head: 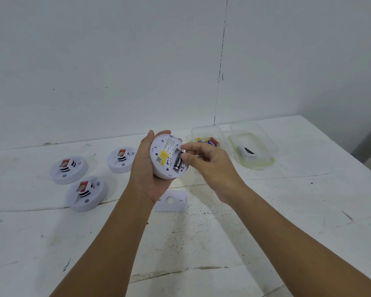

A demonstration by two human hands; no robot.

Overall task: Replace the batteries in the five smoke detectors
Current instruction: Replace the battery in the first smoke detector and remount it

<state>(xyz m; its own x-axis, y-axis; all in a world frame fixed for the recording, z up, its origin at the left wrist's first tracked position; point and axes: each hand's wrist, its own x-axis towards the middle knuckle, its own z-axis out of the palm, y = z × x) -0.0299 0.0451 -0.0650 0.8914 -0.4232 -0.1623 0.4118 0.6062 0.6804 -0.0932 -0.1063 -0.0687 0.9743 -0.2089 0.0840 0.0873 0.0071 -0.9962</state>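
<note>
My left hand [144, 168] grips a round white smoke detector [164, 155] with its back facing me and its battery bay uncovered. A dark battery [178, 162] lies in the bay. My right hand [208, 166] pinches that battery's upper end with thumb and forefinger. Three more white detectors lie face up on the table to the left: one [69, 169], a nearer one [86, 193] and one [121, 159] further back. A flat white cover plate [171, 201] lies on the table below my hands.
A clear plastic tub [203, 133] with several batteries [211, 141] stands behind my right hand. Beside it on the right lies a clear lid [255, 146] with a small dark-and-white object on it. The white table [201, 243] meets the wall at the back; its right edge drops off.
</note>
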